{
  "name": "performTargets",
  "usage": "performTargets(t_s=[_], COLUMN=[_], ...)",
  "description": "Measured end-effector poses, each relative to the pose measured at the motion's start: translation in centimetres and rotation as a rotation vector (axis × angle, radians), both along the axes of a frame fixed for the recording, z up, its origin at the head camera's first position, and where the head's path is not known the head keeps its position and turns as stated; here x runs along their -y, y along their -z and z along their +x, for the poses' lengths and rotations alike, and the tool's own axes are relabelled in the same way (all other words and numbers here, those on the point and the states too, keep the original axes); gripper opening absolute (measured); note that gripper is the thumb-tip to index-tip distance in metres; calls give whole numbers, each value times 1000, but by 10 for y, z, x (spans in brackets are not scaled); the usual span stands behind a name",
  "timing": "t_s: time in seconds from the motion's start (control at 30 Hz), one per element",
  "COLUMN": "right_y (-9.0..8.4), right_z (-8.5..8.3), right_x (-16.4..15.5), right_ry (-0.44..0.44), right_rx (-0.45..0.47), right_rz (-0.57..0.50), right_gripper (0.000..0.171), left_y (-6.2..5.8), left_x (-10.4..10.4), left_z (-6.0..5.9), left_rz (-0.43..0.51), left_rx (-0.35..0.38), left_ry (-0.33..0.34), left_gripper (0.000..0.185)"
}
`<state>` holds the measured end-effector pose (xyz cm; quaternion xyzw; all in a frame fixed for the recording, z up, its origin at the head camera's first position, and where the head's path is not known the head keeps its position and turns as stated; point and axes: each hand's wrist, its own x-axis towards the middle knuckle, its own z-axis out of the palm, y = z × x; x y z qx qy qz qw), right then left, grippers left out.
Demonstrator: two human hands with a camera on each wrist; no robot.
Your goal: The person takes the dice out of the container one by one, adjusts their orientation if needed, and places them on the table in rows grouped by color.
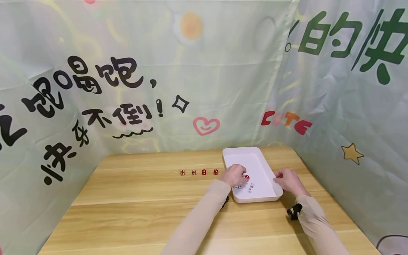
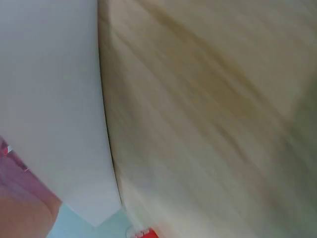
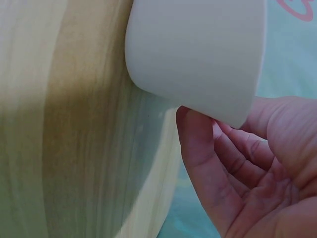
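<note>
A white tray (image 1: 264, 166) lies on the table with several white dice (image 1: 250, 187) in its near left part. My left hand (image 1: 235, 175) reaches over the tray's left wall, fingers curled down, and pinches a red die (image 1: 247, 177) at the fingertips. In the left wrist view the tray wall (image 2: 54, 89) covers most of that hand (image 2: 25, 208), with a bit of red between the fingers. On the right side, my right hand (image 1: 290, 181) grips the tray's rim, thumb and fingers on either side of the wall (image 3: 198, 54).
Left of the tray, several red dice (image 1: 204, 172) stand in a spaced row on the wooden table (image 1: 137, 212). Printed cloth walls (image 1: 172, 81) enclose the table at the back and sides. Each wrist wears a black camera strap (image 1: 294, 211).
</note>
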<state>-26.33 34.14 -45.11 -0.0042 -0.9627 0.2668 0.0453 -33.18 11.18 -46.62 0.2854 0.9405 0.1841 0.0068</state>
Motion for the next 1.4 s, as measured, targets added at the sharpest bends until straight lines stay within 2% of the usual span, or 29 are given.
performTargets(t_s=[0.13,0.43,0.63,0.8,1.07,1.23,1.4], right_y=[0,0,0,-1,2,0,-3], right_z=[0,1,1,0,1,1,2], right_x=[0,1,2,2,1,0,2], right_ry=[-1,4,-3,7,-3,-3,-9], right_rx=[8,5,10,8,18,14,14], right_rz=[-7,2,-4,-6,2,-4,-5], right_gripper=[15,15,15,16,15,16,16], left_y=[4,9,10,8,5,-3,-10], left_x=[-5,-14,-13,-10,-1,6,16], left_z=[1,1,2,2,3,0,-2], left_rz=[-40,-112,-94,3,245,384,450], left_rx=[-8,-82,-99,-48,69,69,26], left_ry=[-5,-42,-57,-76,-73,-34,-8], left_gripper=[18,9,11,14,16,16,14])
